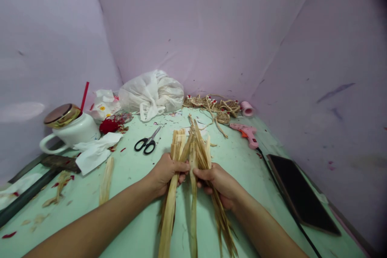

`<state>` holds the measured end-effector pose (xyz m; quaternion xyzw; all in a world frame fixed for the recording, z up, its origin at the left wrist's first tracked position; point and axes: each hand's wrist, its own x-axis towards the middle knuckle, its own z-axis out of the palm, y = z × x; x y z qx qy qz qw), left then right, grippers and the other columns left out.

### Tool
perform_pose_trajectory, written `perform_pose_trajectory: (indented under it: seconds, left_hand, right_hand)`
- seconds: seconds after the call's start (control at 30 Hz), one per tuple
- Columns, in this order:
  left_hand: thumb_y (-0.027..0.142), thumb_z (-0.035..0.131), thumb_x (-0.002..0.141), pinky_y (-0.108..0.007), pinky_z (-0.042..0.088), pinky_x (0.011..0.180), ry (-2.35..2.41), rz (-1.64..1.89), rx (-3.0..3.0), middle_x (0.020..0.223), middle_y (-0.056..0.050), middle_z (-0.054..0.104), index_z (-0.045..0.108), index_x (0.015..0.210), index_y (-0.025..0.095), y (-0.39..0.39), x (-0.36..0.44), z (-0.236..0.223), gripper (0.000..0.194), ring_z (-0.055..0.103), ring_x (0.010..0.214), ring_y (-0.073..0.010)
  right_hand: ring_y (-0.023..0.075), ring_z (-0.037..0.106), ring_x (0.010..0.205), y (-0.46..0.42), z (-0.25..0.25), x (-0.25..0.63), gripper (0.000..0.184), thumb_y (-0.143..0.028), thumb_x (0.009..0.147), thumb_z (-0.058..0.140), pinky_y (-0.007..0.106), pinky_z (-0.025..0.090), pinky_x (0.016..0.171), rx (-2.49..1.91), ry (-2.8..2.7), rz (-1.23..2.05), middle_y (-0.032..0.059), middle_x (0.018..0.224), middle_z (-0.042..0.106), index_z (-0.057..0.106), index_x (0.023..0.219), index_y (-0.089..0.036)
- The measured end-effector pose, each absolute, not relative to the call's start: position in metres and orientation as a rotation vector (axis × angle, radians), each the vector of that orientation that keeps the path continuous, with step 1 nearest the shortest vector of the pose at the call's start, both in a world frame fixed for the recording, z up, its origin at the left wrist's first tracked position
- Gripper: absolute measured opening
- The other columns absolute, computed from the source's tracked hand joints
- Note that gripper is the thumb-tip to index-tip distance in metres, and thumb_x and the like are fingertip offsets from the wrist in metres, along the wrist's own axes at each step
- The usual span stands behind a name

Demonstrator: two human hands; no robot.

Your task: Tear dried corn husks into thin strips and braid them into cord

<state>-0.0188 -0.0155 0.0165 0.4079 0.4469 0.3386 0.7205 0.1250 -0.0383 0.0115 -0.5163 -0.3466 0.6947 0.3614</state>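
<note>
My left hand (171,172) is closed round a bundle of dry, straw-coloured plant strips (169,213). A second bundle of similar strips (222,213) is gripped in my right hand (220,183). Between the two, one long flat strip (193,209) hangs down, with my right thumb on its upper part and my left fingertips close beside it. The strips' top ends fan out above my hands and overlap. Beyond my left hand lie black-handled scissors (148,141), blades partly apart. A loose pale strip (106,179) rests left of my left forearm.
A pink glue gun (246,133) with a black cord and a dark flat tablet-like slab (302,193) lie right. Left are a white mug (77,131), a hammer (36,189), tissue (95,153) and red yarn (109,124). Behind sit a plastic bag (154,90) and braided cords (211,105).
</note>
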Motion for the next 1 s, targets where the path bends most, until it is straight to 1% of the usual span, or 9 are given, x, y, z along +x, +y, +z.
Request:
perform_pose_trajectory:
  seconds: [0.1,0.2,0.27,0.33,0.4,0.53,0.7,0.8,1.0]
  left_hand:
    - [0.020,0.065,0.052,-0.016,0.026,0.028,0.990,0.759,0.879,0.037,0.005,0.044,0.052,0.058,0.013,-0.015,-0.019,0.017,0.016,0.036,0.029,-0.0047]
    - [0.020,0.066,0.054,-0.016,0.026,0.029,0.980,0.745,0.867,0.039,0.005,0.044,0.052,0.058,0.013,-0.015,-0.020,0.017,0.016,0.036,0.030,-0.0045]
    - [0.021,0.066,0.057,-0.016,0.027,0.029,0.965,0.729,0.864,0.042,0.004,0.046,0.053,0.059,0.012,-0.014,-0.020,0.016,0.016,0.038,0.031,-0.0047]
    - [0.023,0.066,0.060,-0.016,0.030,0.031,0.940,0.716,0.857,0.047,0.002,0.049,0.055,0.062,0.011,-0.013,-0.021,0.015,0.017,0.041,0.034,-0.0053]
    - [0.025,0.066,0.062,-0.017,0.033,0.033,0.900,0.706,0.838,0.054,-0.001,0.053,0.058,0.067,0.010,-0.012,-0.022,0.014,0.018,0.045,0.038,-0.0062]
    - [0.027,0.063,0.067,-0.018,0.038,0.036,0.820,0.661,0.780,0.061,-0.003,0.056,0.060,0.078,0.009,-0.012,-0.022,0.013,0.022,0.051,0.044,-0.0087]
    - [0.025,0.059,0.072,-0.019,0.040,0.037,0.838,0.679,0.739,0.061,-0.003,0.057,0.060,0.080,0.008,-0.012,-0.021,0.013,0.019,0.053,0.044,-0.0097]
    - [0.023,0.057,0.073,-0.018,0.040,0.037,0.870,0.724,0.702,0.058,-0.002,0.056,0.060,0.077,0.009,-0.011,-0.021,0.015,0.015,0.052,0.042,-0.0085]
    - [0.021,0.058,0.072,-0.018,0.039,0.037,0.890,0.736,0.684,0.058,-0.003,0.056,0.061,0.075,0.008,-0.010,-0.021,0.016,0.013,0.051,0.042,-0.0083]
  right_hand:
    - [0.0038,0.034,0.037,-0.038,0.013,0.125,0.011,-0.020,0.063,0.061,0.016,0.018,0.032,-1.344,-0.830,1.792,-0.0022,0.047,0.045,0.057,0.064,-0.010]
    - [0.0050,0.037,0.035,-0.038,0.018,0.126,0.018,-0.021,0.069,0.058,0.017,0.027,0.034,-1.370,-0.730,1.773,-0.0013,0.044,0.046,0.053,0.054,-0.011]
    - [0.0074,0.045,0.039,-0.037,0.023,0.128,0.018,-0.020,0.072,0.055,0.019,0.036,0.039,-1.347,-0.627,1.731,0.0010,0.048,0.051,0.054,0.056,-0.011]
    - [0.0090,0.052,0.046,-0.035,0.026,0.131,0.010,-0.017,0.073,0.056,0.019,0.042,0.043,-1.277,-0.529,1.677,0.0027,0.056,0.056,0.056,0.065,-0.011]
    - [0.0064,0.048,0.045,-0.033,0.026,0.133,0.004,-0.014,0.072,0.058,0.015,0.039,0.039,-1.183,-0.461,1.636,0.0009,0.058,0.055,0.056,0.069,-0.012]
    - [0.0001,0.028,0.036,-0.030,0.024,0.135,0.015,-0.019,0.068,0.065,0.009,0.017,0.028,-1.084,-0.432,1.630,-0.0048,0.050,0.043,0.052,0.064,-0.011]
    - [-0.0006,0.028,0.036,-0.031,0.021,0.130,0.023,-0.026,0.066,0.068,0.009,0.015,0.028,-1.124,-0.492,1.648,-0.0040,0.051,0.044,0.051,0.061,-0.010]
    - [0.0006,0.033,0.036,-0.033,0.020,0.128,0.020,-0.024,0.068,0.066,0.010,0.022,0.028,-1.195,-0.501,1.626,-0.0033,0.050,0.045,0.053,0.061,-0.010]
    - [0.0056,0.048,0.040,-0.036,0.021,0.125,0.014,-0.021,0.074,0.061,0.016,0.044,0.039,-1.313,-0.484,1.621,0.0006,0.052,0.055,0.059,0.066,-0.010]
